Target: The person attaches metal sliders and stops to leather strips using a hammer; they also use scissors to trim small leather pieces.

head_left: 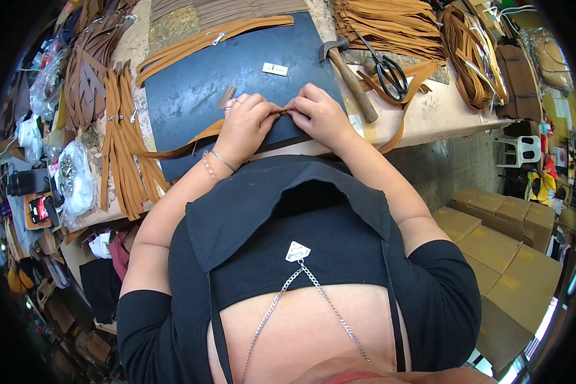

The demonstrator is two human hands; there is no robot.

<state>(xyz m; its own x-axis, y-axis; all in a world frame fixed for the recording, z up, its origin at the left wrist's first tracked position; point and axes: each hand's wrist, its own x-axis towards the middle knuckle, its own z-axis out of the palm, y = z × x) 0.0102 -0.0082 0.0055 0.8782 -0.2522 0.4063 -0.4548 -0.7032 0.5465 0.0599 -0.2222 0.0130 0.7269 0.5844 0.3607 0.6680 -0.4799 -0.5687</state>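
Note:
My left hand (246,121) and my right hand (317,115) meet over a dark board (185,83), thumbs and fingertips pinched together. Between them is the end of a tan zipper (205,133); only a small brown bit shows at the fingertips. From my left hand the zipper trails leftward across the board's edge. Just beyond my left fingers lies a small brown strip (226,96). A small white printed tag (274,68) rests farther up the board. Along its far edge stretch more tan zippers (243,27), with a silver zipper slider (219,38) on them.
Right of the board lie a hammer (355,86), black-handled scissors (392,77) and bundled tan zipper tape (390,25). Tan zippers (125,147) hang over the table's left edge, near a plastic bag (77,176). Cardboard boxes (499,249) and a white stool (520,152) stand at right.

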